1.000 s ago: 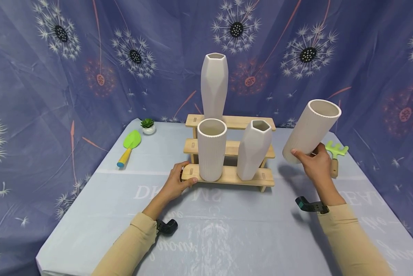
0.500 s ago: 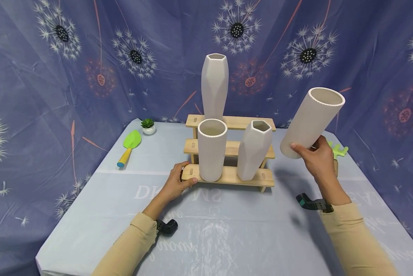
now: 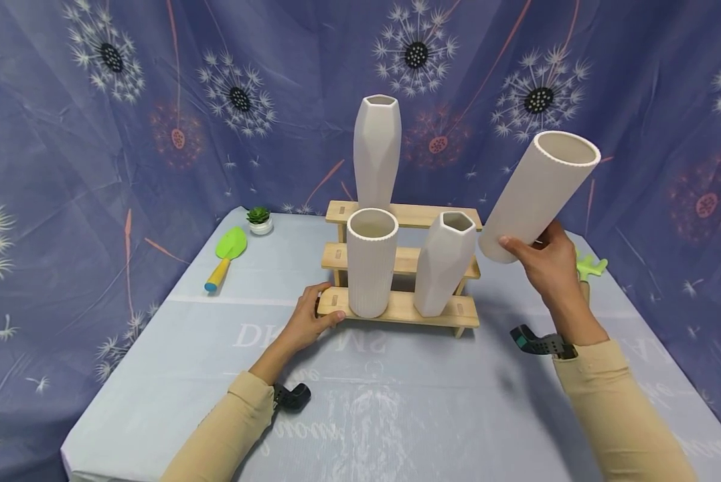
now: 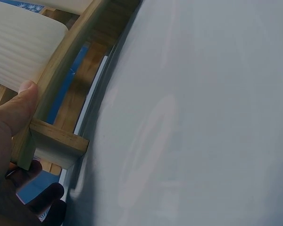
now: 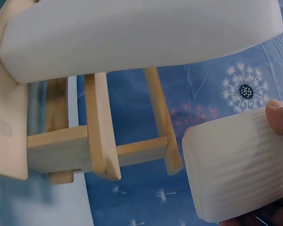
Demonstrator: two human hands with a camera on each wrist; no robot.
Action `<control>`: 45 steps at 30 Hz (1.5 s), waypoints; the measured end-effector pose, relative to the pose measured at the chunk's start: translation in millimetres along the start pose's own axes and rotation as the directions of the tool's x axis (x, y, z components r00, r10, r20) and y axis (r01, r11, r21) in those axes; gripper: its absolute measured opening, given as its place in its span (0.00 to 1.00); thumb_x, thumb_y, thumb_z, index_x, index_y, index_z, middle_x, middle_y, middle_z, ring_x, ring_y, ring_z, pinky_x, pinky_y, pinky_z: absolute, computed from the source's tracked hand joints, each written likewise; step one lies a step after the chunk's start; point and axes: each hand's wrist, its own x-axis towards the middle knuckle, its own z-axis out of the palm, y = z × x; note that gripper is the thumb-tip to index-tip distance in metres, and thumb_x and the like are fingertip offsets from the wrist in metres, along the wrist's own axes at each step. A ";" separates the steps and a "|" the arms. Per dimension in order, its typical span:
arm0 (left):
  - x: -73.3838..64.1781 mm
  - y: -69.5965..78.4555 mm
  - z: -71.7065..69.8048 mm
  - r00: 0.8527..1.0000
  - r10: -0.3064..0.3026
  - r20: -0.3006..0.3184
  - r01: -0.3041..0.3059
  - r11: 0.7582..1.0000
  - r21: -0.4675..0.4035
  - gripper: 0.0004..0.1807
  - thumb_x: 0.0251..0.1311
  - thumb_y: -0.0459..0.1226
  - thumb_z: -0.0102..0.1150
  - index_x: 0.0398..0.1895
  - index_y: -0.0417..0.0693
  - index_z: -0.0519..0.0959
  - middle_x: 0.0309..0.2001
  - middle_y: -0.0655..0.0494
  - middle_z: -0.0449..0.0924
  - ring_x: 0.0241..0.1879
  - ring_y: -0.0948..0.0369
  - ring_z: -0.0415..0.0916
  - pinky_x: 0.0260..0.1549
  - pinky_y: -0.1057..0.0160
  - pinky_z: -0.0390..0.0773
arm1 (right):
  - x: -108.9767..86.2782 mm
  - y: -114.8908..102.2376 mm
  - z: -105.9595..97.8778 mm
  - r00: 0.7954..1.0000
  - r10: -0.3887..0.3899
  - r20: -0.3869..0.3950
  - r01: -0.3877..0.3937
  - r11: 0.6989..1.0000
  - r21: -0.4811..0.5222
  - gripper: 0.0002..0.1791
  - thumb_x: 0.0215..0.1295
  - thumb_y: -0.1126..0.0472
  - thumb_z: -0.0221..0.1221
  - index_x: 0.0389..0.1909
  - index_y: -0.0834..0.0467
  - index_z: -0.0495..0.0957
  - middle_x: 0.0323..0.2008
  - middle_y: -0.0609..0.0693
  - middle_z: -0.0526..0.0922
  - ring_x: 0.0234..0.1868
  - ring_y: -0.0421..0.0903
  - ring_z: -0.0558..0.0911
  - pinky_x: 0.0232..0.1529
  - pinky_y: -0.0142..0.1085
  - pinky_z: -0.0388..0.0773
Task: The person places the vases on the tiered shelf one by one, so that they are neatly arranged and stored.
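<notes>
My right hand (image 3: 549, 264) grips a white ribbed cylindrical vase (image 3: 535, 197) near its base, off the table to the right of a three-step wooden shelf stand (image 3: 408, 308). The vase leans, its round mouth up and to the right; in the right wrist view the vase's base (image 5: 236, 165) points toward the stand. With thumb in front and fingers behind, my left hand (image 3: 308, 318) holds the left end of the lowest step. On that step stand a ribbed vase (image 3: 371, 268) and a faceted vase (image 3: 444, 264). A tall faceted vase (image 3: 377, 154) stands on the top step.
A green and yellow toy shovel (image 3: 224, 258) and a small potted succulent (image 3: 259, 221) are at the table's back left. Behind my right hand lies a green toy rake (image 3: 590, 266), partly hidden. A blue dandelion-print curtain (image 3: 300, 80) hangs behind the table (image 3: 215, 388).
My right hand has raised the ribbed vase and brought it slightly left, toward the stand. The left hand keeps its hold on the lowest step.
</notes>
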 end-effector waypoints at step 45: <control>0.0 -1.0 0.5 1.000 0.014 0.005 -0.014 1.000 0.006 0.41 0.57 0.44 0.64 0.70 0.43 0.56 0.62 0.43 0.61 0.53 0.50 0.61 0.46 0.60 0.68 | 62.4 -30.4 55.9 0.972 -0.076 0.223 0.053 0.993 0.110 0.43 0.52 0.39 0.65 0.65 0.55 0.62 0.56 0.58 0.74 0.53 0.49 0.77 0.48 0.36 0.76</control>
